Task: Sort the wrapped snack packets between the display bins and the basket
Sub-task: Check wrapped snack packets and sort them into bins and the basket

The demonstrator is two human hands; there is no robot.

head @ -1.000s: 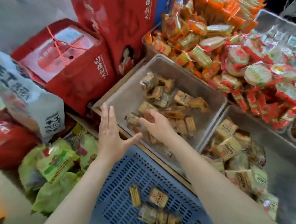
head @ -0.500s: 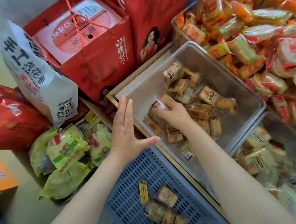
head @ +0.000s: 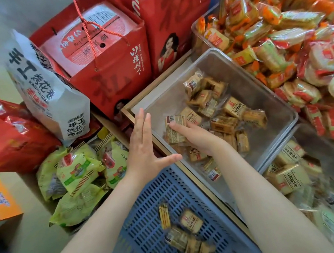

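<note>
Since a second ago my right hand has reached deeper into the clear bin and now pinches a barcoded packet, lifted off the pile. Left hand stays flat, fingers straight, holding nothing, above the bin's corner. Next I judge it goes to the blue basket, which already holds several packets.
</note>
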